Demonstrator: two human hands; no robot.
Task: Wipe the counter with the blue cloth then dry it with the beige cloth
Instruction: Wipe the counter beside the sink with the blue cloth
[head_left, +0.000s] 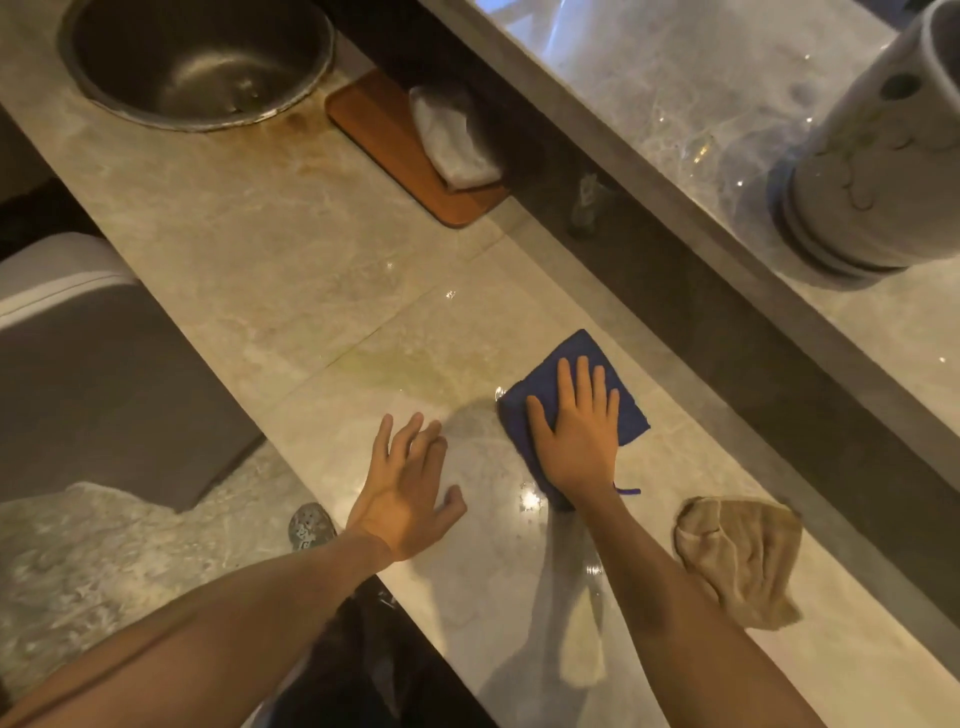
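Observation:
The blue cloth (563, 364) lies flat on the pale marble counter (291, 270). My right hand (579, 431) presses down on it with the palm flat and fingers spread, covering most of it. To its left, my left hand (408, 493) rests on the counter near the front edge, fingers apart and holding nothing. The beige cloth (740, 556) lies crumpled on the counter to the right of my right forearm, untouched. A faint greenish smear (379, 369) shows on the counter just left of the blue cloth.
A round metal sink (197, 62) is set in the counter at the far left. A wooden tray (384, 140) with a white cloth (452, 135) sits beside it. A raised marble ledge (701, 130) at the back carries a large ceramic jar (872, 156). A grey bin (98, 374) stands below the counter's front edge.

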